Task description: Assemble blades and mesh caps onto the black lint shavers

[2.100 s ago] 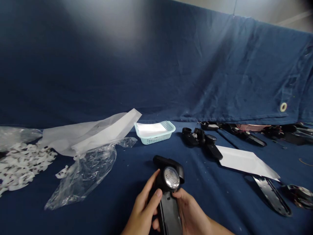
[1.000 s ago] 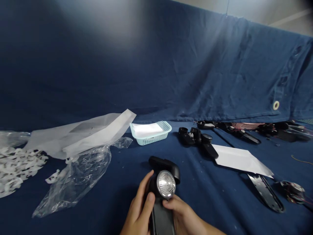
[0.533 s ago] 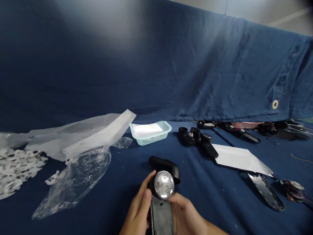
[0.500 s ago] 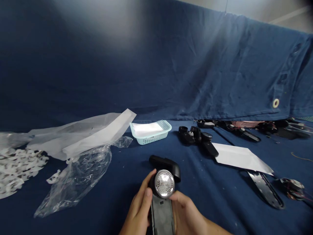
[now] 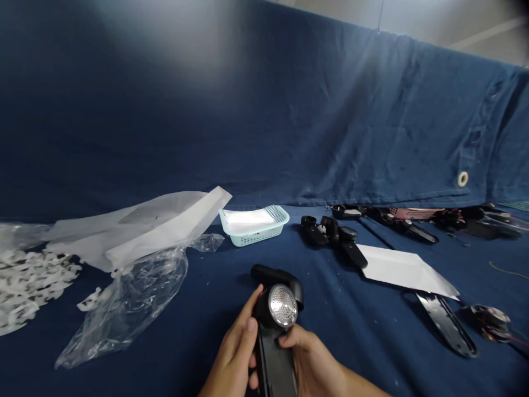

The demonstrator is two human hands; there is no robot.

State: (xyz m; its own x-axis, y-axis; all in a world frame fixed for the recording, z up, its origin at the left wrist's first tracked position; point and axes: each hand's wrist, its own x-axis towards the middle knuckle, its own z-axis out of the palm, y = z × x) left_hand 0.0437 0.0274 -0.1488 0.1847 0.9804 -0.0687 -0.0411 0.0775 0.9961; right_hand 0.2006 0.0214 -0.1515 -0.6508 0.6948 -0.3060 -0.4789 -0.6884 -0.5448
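Note:
Between my two hands is a black fabric shaver [image 5: 276,355] with a round, perforated silver head pointing up and toward the far side. My left hand [image 5: 233,353] wraps its left edge, thumb along the side and fingertips partly behind. On the right, my right hand [image 5: 316,358] grips the body, its thumb pressed just below the round head. Just past the shaver lies a black curved housing piece [image 5: 279,275], partly covered by it. The lower end of the shaver runs out of the picture.
A pale blue basket [image 5: 258,236] holds white paper. Clear plastic bags [image 5: 136,306] and white small parts [image 5: 33,284] lie left. To the right are black shaver pieces [image 5: 351,248], a white sheet [image 5: 403,270], a long shell [image 5: 448,322] and a wired part [image 5: 491,322]. Blue cloth hangs behind.
The shaver has turned in my hands, so its perforated head now tilts to the right. My right thumb has moved from beside the head onto the body below it.

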